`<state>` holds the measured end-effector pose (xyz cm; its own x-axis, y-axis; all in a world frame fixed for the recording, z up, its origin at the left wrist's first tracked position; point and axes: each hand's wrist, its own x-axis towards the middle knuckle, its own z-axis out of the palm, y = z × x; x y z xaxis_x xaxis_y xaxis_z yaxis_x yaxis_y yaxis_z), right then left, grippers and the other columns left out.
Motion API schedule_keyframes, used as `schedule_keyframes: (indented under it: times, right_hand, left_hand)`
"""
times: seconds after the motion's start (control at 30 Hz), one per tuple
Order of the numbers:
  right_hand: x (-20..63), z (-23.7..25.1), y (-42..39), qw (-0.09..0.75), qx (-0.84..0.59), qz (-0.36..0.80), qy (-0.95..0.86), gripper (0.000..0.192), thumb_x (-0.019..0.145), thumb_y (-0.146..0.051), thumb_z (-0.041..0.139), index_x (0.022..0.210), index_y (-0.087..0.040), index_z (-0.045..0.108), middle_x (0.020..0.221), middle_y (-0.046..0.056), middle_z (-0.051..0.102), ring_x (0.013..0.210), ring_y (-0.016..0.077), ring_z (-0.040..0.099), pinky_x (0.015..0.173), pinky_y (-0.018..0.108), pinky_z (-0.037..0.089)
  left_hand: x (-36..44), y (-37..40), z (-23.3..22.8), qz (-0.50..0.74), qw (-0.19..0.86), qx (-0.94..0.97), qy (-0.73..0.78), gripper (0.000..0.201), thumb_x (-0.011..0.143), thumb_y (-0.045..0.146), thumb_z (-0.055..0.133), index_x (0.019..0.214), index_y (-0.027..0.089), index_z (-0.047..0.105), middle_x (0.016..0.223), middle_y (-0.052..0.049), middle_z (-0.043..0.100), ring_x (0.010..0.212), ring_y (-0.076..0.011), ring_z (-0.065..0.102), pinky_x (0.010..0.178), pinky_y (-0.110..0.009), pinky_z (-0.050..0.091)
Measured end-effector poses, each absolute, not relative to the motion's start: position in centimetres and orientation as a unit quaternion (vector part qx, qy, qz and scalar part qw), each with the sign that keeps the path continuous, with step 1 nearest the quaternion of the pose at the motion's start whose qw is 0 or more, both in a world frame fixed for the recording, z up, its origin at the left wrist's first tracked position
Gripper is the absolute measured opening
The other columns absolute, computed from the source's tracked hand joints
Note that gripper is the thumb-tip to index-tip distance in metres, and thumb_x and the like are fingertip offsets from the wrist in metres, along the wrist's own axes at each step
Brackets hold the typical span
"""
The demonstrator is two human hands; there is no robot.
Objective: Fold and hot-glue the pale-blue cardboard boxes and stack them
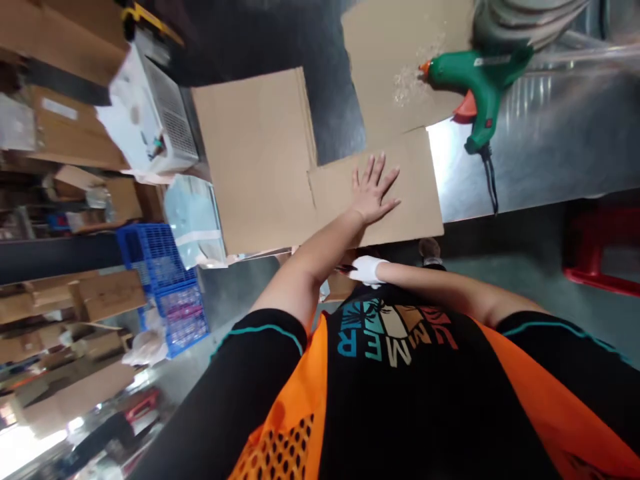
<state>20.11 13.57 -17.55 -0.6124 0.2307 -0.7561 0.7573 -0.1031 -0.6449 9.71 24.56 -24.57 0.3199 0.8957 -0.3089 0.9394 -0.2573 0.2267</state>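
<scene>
Gloved right hand [367, 270] half-hidden — left hand [373, 190] flat on cardboard [415, 200].

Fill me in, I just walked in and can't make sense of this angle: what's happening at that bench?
A person in a black and orange shirt leans over a metal table. Their left hand lies flat, fingers spread, on a cardboard sheet at the table's edge. Their right hand, in a white glove, is down near their waist, below the table edge; what it holds is unclear. A green glue gun rests on the table, untouched, beside another cardboard piece.
</scene>
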Motion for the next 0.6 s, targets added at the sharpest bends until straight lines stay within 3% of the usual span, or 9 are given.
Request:
schedule_keyframes:
  times: [0.07,0.17,0.27,0.33,0.37,0.47,0.53,0.6]
  right_hand:
    - [24.3,-17.8,13.9,0.222,0.389,-0.638,0.627,0.029,0.105,-0.037,0.068,0.083,-0.019,0.062,0.069,0.000,0.068,0.061,0.0122,0.064,0.061,0.023,0.053]
    - [33.9,-17.2,14.9,0.218,0.435,-0.637,0.598,0.021,0.106,-0.037,0.060,0.092,-0.022,0.059,0.062,-0.001,0.062,0.047,0.0139,0.059,0.050,0.025,0.047]
    - [44.1,-15.6,16.3,0.053,0.585,-0.654,0.478,0.027,0.101,-0.048,0.063,0.086,-0.026,0.056,0.063,0.004,0.062,0.048,0.0184,0.056,0.046,0.030,0.042]
    - [49.4,-14.7,18.1,-0.114,0.708,-0.569,0.402,0.023,0.097,-0.047,0.066,0.085,-0.029,0.056,0.072,0.010,0.067,0.056,0.0226,0.062,0.056,0.037,0.052]
    - [51.3,-14.4,19.3,-0.150,0.749,-0.526,0.374,0.019,0.095,-0.043,0.066,0.085,-0.030,0.056,0.077,0.012,0.069,0.061,0.0252,0.065,0.061,0.040,0.055]
    - [54.4,-14.6,23.4,-0.092,0.828,-0.381,0.400,0.009,0.091,-0.043,0.062,0.090,-0.034,0.062,0.095,0.024,0.074,0.092,0.0403,0.075,0.081,0.054,0.059]
    - [54.3,-15.0,25.4,-0.034,0.851,-0.270,0.450,0.027,0.091,-0.050,0.057,0.110,-0.036,0.070,0.117,0.034,0.072,0.120,0.0502,0.071,0.093,0.063,0.056]
    - [52.9,-15.4,25.7,0.020,0.836,-0.175,0.520,0.053,0.093,-0.056,0.047,0.136,-0.034,0.068,0.135,0.042,0.061,0.137,0.0560,0.062,0.095,0.070,0.053]
  left_hand:
    - [9.2,24.8,-24.0,-0.068,0.199,0.787,0.580,0.087,0.101,0.066,0.060,0.176,0.030,0.034,0.189,-0.011,0.008,0.175,-0.0382,0.000,0.137,-0.066,0.002]
    - [6.8,25.6,-22.5,-0.056,0.192,0.762,0.616,0.083,0.106,0.057,0.056,0.177,0.026,0.028,0.189,-0.014,0.004,0.175,-0.0344,-0.001,0.138,-0.060,0.009]
    - [3.4,27.3,-21.0,-0.076,0.181,0.724,0.661,0.096,0.101,0.054,0.067,0.179,0.023,0.020,0.188,-0.017,0.007,0.175,-0.0353,0.000,0.138,-0.060,0.007]
    - [1.8,28.5,-20.3,-0.115,0.202,0.707,0.668,0.110,0.092,0.052,0.081,0.178,0.022,0.020,0.186,-0.021,0.019,0.174,-0.0392,0.011,0.138,-0.062,0.011]
    - [1.4,29.0,-20.1,-0.127,0.213,0.701,0.668,0.113,0.087,0.050,0.087,0.177,0.021,0.025,0.183,-0.023,0.027,0.171,-0.0413,0.020,0.137,-0.061,0.015]
    - [1.9,29.9,-19.6,-0.114,0.220,0.687,0.683,0.108,0.074,0.043,0.098,0.166,0.018,0.047,0.169,-0.025,0.049,0.157,-0.0425,0.044,0.133,-0.054,0.029]
    - [2.5,30.3,-19.2,-0.084,0.213,0.669,0.707,0.103,0.068,0.042,0.102,0.159,0.021,0.056,0.163,-0.021,0.055,0.153,-0.0398,0.049,0.132,-0.048,0.033]
    - [1.9,30.4,-18.5,-0.048,0.197,0.635,0.746,0.102,0.069,0.045,0.102,0.158,0.026,0.056,0.167,-0.016,0.053,0.156,-0.0373,0.045,0.132,-0.045,0.033]
